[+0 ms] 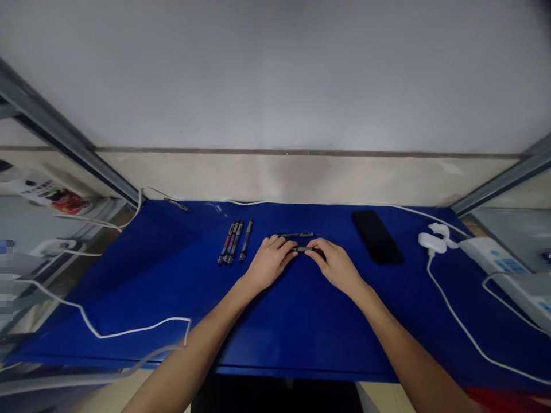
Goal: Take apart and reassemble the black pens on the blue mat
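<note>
While two bare forearms reach in from the near edge of a blue desk [301, 327], the left hand [270, 263] and the right hand [338, 265] meet over a slim dark pen [302, 249]. It lies crosswise between them, its middle showing and its ends covered by fingers. Each grip is narrow: the right pinches its end between thumb and fingertips, and the left closes on the other (its exact contact is partly hidden by the fingers).

The pen looks light and stiff, probably smooth plastic, so it might roll or slip under a loose touch. It seems hardly fragile; a light pinch near both ends, where the hands are, should keep it steady.

Both hands are palm down, low over the desk, the wrists angled inward and the fingers curled toward each other.

Just beyond the grip, a second pen [297, 235] lies nearly parallel to the first. Left of the left grip are a single pen [246, 241] and, beside it, a close cluster of pens [230, 243]. Right of the right grip, well apart, lies a black phone [377, 236], and farther right a white power strip [495, 258].
</note>
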`<control>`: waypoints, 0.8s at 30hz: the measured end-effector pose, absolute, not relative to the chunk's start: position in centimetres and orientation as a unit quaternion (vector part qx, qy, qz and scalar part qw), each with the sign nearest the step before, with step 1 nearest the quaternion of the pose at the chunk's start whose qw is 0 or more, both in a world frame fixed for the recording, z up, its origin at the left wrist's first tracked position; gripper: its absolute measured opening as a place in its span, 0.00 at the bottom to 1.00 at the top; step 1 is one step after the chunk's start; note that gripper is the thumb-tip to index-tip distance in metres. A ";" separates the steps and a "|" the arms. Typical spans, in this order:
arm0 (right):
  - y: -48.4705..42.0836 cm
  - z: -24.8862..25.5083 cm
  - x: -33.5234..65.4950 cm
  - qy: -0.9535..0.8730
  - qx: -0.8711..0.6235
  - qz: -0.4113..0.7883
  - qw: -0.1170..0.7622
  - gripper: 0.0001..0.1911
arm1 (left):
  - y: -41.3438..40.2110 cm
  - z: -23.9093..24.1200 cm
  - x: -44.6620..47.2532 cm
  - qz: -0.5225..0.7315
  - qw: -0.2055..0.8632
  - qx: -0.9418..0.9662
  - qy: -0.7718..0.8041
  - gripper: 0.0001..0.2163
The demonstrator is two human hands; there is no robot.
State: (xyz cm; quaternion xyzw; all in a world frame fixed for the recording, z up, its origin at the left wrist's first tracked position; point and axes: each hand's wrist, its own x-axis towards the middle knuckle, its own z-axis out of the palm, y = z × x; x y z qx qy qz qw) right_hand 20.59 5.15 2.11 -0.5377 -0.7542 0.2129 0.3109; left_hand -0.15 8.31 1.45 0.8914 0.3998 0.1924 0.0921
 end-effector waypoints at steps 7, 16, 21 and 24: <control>5.1 2.7 20.7 -0.744 -0.554 0.219 0.301 0.18 | 8.3 1.4 0.1 0.180 0.078 0.894 0.402 0.14; 5.1 3.1 21.0 -0.708 -0.552 0.267 0.352 0.13 | 8.1 2.0 0.1 0.189 0.089 0.889 0.407 0.13; 5.0 3.1 21.0 -0.681 -0.558 0.311 0.359 0.19 | 8.1 2.1 0.1 0.196 0.070 0.890 0.406 0.13; 4.9 3.0 20.9 -0.652 -0.566 0.348 0.365 0.22 | 7.9 1.9 0.1 0.200 0.056 0.892 0.401 0.13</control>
